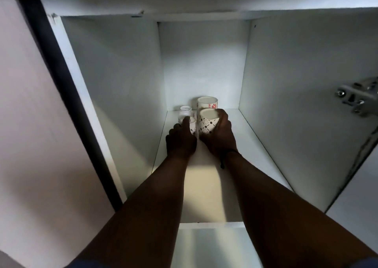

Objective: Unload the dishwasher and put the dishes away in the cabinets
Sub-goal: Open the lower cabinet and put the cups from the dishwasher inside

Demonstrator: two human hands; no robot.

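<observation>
Right hand (218, 133) curled around upside-down patterned cup (207, 121), axis vertical, base upward; left hand (181, 138) gripping small cup (192, 124).

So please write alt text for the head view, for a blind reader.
Two hands place cups on a white cabinet shelf: the right hand grips a black-patterned cup, the left hand touches a small cup. Behind stand a red-flowered cup and a small jar.
</observation>
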